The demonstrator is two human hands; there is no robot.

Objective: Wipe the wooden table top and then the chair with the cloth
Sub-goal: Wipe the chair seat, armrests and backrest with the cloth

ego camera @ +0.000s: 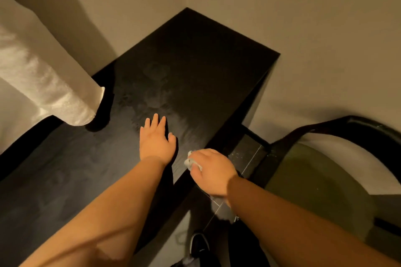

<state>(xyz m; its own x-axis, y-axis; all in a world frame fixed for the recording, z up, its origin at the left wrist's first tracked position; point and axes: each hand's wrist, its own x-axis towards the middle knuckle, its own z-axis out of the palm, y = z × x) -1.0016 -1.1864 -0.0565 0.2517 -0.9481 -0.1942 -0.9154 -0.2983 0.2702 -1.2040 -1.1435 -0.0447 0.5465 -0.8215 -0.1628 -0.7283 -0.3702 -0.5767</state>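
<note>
A dark wooden table top runs from the lower left to the room's far corner, with faint smudges on its surface. My left hand lies flat on it, palm down, fingers apart. My right hand is closed around a small pale grey cloth at the table's right edge, just right of the left hand. The chair, with a dark curved back and an olive green seat, stands to the right of the table.
A white curtain hangs over the table's left side. Beige walls close in behind and to the right. Between table and chair a dark tiled floor shows, with my black shoe below.
</note>
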